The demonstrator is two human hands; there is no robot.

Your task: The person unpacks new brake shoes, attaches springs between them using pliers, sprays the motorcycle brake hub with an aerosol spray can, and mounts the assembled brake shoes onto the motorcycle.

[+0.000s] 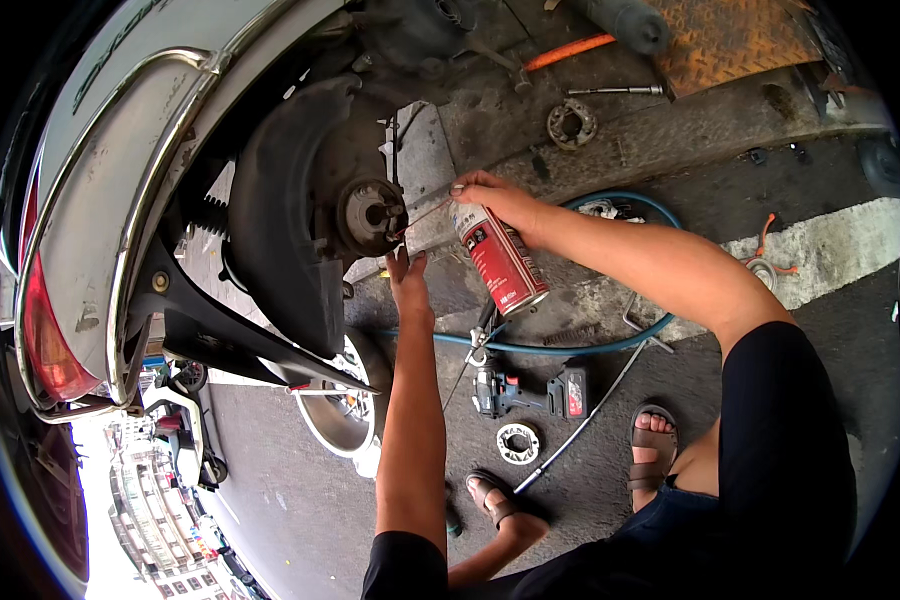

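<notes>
My right hand [497, 203] is closed round the top of a red and white spray can [500, 262], with a finger at its nozzle. The can tilts, its base toward me, and a thin red straw [428, 213] runs from the nozzle toward the scooter's wheel hub [368, 214]. Just under the hub's lower edge is my left hand [408, 278], its fingers raised and apart with darkened tips. Whether those fingertips touch the hub is too small to tell. Round brake parts sit exposed on the hub, beside a black mudguard [280, 215].
The scooter's grey body [120, 170] with chrome rails fills the left. A blue hose [570, 350] curls over the ground near a cordless impact wrench [530, 392], a ring of brake shoes [518, 443] and a removed wheel [342, 415]. Another brake-shoe ring [572, 124] lies farther off.
</notes>
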